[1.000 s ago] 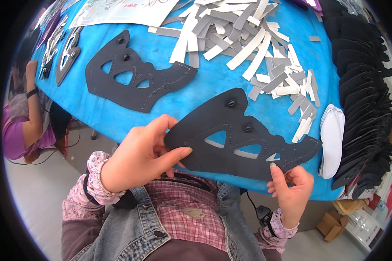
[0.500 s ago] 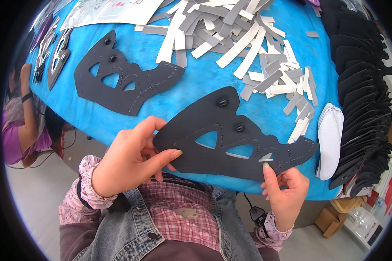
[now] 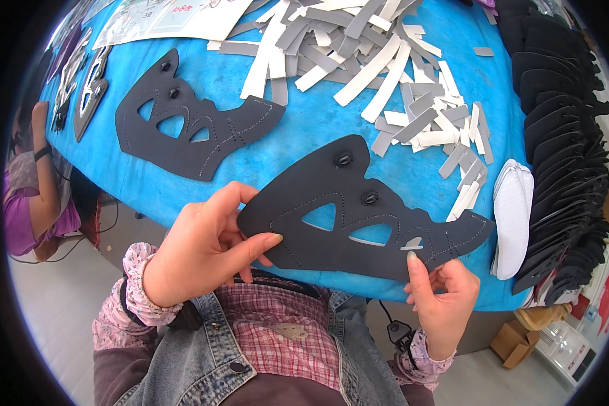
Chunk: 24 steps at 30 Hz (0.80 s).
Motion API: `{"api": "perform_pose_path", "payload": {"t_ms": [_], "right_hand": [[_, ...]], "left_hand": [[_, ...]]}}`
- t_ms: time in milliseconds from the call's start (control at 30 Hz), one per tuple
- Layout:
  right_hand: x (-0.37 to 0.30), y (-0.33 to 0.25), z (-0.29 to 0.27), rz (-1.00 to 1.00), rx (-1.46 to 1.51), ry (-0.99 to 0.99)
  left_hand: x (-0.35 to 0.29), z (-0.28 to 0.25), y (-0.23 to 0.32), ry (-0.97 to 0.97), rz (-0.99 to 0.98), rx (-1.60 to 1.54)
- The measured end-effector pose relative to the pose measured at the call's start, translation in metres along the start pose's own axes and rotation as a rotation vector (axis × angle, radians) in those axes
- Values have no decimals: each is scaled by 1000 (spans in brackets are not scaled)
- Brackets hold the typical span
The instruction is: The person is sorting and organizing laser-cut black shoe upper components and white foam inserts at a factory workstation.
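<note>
Between my hands I hold a black shoe upper piece (image 3: 304, 254) with cut-out openings, two small dark round bumps and dotted stitch lines. My left hand (image 3: 210, 247) pinches its left end, thumb on top and fingers underneath. At its lower right edge my right hand (image 3: 443, 294) grips it between thumb and curled fingers. The piece is raised over the near edge of the blue table. Farther off on the left, a second black upper piece (image 3: 176, 150) of like shape lies flat on the cloth.
Blue cloth (image 3: 250, 74) covers the table. Grey and white strips (image 3: 386, 74) pile up at the back. To the right lie white sole-shaped pieces (image 3: 513, 220) and a long row of stacked black pieces (image 3: 555, 149). Shaped templates (image 3: 91, 95) and another person's arm (image 3: 44, 155) are at left.
Almost nothing differs. The held upper piece and both hands keep their places, with only a very slight shift of the view.
</note>
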State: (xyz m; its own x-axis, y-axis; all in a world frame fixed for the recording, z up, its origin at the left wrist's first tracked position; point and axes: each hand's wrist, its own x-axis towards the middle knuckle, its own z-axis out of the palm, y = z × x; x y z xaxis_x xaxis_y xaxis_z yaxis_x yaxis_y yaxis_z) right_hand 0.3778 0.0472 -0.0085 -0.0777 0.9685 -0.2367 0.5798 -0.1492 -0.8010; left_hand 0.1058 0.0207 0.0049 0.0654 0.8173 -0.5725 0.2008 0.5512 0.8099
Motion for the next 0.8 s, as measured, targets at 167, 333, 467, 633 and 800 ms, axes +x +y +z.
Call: {"api": "perform_pose_path", "payload": {"t_ms": [167, 333, 467, 633, 800], "right_hand": [[0, -3, 4, 24, -24, 29], [0, 2, 7, -34, -81, 50], [-1, 10, 4, -159, -116, 0], [-18, 8, 8, -304, 263, 216], [-23, -4, 13, -107, 843, 58]], "left_hand": [[0, 0, 0, 6, 3, 11], [1, -1, -1, -4, 18, 74], [-1, -2, -9, -5, 87, 64], [-5, 5, -18, 12, 377, -81], [-6, 13, -10, -50, 478, -72]]}}
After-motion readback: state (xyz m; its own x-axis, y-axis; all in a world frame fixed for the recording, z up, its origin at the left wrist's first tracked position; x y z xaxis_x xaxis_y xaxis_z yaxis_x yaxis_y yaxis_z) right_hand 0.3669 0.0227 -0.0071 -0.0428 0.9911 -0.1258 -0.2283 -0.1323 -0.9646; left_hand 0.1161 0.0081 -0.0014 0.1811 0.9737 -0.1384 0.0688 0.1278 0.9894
